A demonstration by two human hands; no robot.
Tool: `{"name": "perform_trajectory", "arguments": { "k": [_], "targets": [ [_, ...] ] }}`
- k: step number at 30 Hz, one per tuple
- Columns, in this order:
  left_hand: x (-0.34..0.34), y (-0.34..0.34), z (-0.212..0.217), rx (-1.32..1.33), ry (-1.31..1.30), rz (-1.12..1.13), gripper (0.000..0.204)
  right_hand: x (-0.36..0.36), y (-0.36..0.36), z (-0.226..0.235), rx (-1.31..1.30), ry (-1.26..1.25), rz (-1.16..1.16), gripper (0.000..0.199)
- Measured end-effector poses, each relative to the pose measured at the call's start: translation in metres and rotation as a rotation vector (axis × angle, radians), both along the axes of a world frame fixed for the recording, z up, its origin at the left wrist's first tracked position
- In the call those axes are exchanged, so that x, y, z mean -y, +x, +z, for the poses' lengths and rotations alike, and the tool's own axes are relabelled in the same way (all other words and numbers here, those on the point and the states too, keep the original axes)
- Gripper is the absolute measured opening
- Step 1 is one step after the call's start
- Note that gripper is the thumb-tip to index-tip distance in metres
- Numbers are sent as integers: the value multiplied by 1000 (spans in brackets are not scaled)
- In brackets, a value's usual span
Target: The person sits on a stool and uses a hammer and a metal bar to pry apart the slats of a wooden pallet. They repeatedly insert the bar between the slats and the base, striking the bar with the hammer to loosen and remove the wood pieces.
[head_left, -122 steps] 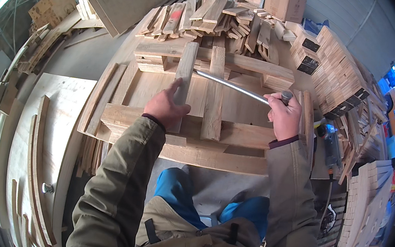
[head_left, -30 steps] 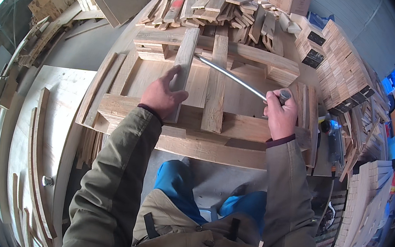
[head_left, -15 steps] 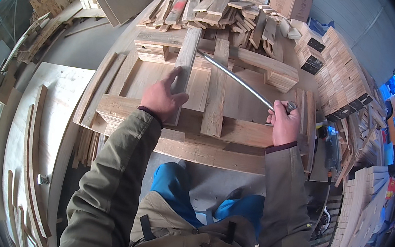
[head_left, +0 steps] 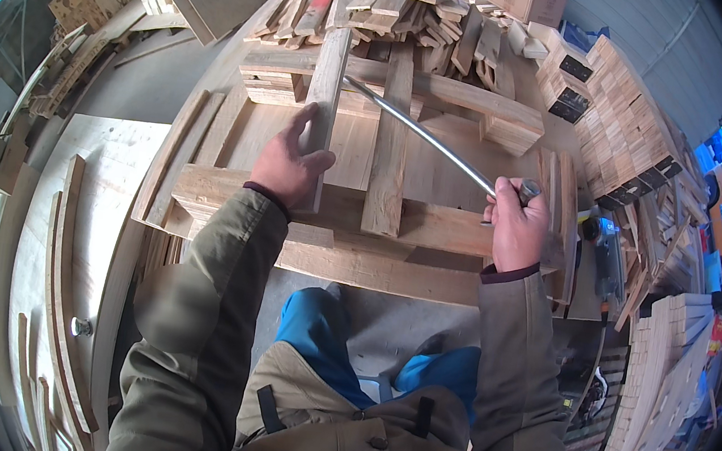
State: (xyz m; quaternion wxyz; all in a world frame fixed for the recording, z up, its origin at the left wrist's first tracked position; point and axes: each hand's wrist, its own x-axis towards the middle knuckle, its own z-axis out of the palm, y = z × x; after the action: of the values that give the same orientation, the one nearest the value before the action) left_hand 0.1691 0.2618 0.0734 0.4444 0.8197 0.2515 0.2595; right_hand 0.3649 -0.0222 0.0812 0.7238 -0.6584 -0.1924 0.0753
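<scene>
My left hand (head_left: 286,160) is closed around the near part of a narrow wooden plank (head_left: 327,77). Its index finger lies along the plank's left edge, its thumb over the right side. In my closed right hand (head_left: 518,231) is a long shiny metal bar (head_left: 431,135) with a thick, dark round end. The bar slants left and away, its thin far tip beside the plank's right edge; whether they touch I cannot tell. Just right of that plank, a second plank (head_left: 390,148) crosses a wooden pallet frame (head_left: 451,229). The fingers under the left plank are hidden.
Loose boards (head_left: 396,9) are heaped beyond the frame. Stacked wooden blocks (head_left: 621,122) rise on the far right. A power tool (head_left: 602,255) is right of the frame. On the left, long strips (head_left: 59,261) lie on a pale panel (head_left: 109,186).
The far ends of both cross planks look higher and farther away than before. My left hand has shifted slightly left and away with its plank. The bar's tip has moved along with them.
</scene>
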Motion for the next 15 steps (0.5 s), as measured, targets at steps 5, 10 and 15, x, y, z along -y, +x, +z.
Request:
{"name": "perform_trajectory", "arguments": {
  "k": [5,10,15],
  "targets": [
    [-3,0,-3,144,-195,-3,84,25,-27,8,-15,41,-12,14],
    [-2,-2,-2,142,-136,45,85,72,-64,-1,-121,120,-36,12],
    [0,0,-3,203,-206,46,84,128,-93,-19,-272,151,-41,12]
  ]
}}
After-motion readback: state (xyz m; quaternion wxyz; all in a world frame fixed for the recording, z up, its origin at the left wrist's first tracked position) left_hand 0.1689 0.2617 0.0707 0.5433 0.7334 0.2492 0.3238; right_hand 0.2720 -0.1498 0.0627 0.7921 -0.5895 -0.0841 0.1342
